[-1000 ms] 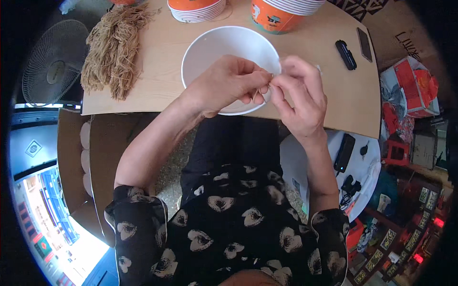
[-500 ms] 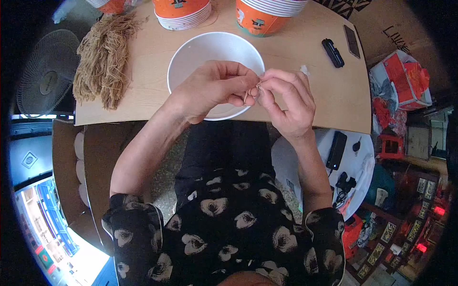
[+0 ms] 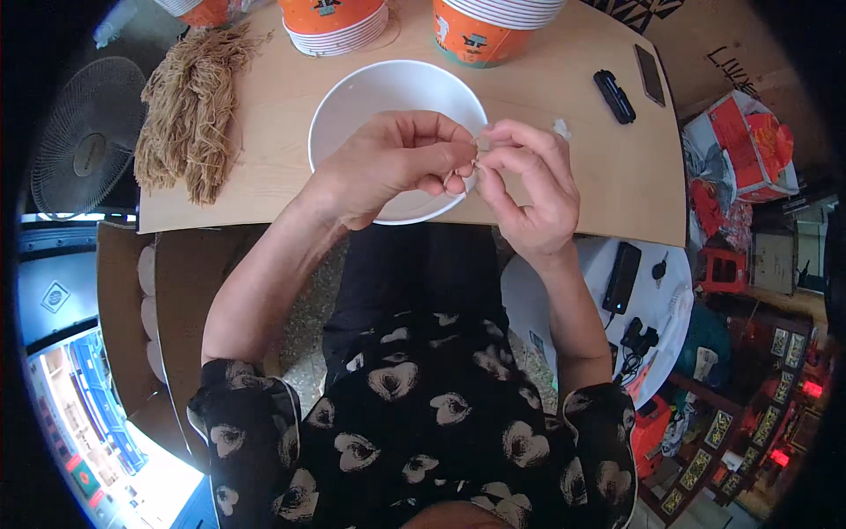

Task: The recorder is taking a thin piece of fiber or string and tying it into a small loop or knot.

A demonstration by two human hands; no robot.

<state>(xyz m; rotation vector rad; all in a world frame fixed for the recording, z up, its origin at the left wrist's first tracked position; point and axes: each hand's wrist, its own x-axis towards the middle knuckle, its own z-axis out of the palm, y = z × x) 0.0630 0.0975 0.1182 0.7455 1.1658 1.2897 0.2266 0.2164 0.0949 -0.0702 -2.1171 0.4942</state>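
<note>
A short piece of thin light-coloured string [image 3: 448, 179] is pinched between my two hands, above the near right part of a white round bowl [image 3: 339, 101]. My left hand [image 3: 401, 159] is closed, thumb against fingers, with a loop of string showing under its fingertips. Thumb and fingertips of my right hand [image 3: 533, 181] meet the string just to the right, close to the left fingertips. The string is too fine to tell whether it is knotted. A bundle of tan strings [image 3: 189, 110] lies on the left of the table.
Stacked orange paper buckets [image 3: 485, 40] and another orange stack [image 3: 330, 22] stand at the table's [image 3: 538, 97] far side. A black case [image 3: 614, 97] and a phone [image 3: 649, 75] lie at the right. A fan [image 3: 88, 154] is on the left; a white stool [image 3: 665, 309] stands at lower right.
The fingertips of my right hand have shifted slightly apart and a little string shows between the hands. My left hand stays nearly in place.
</note>
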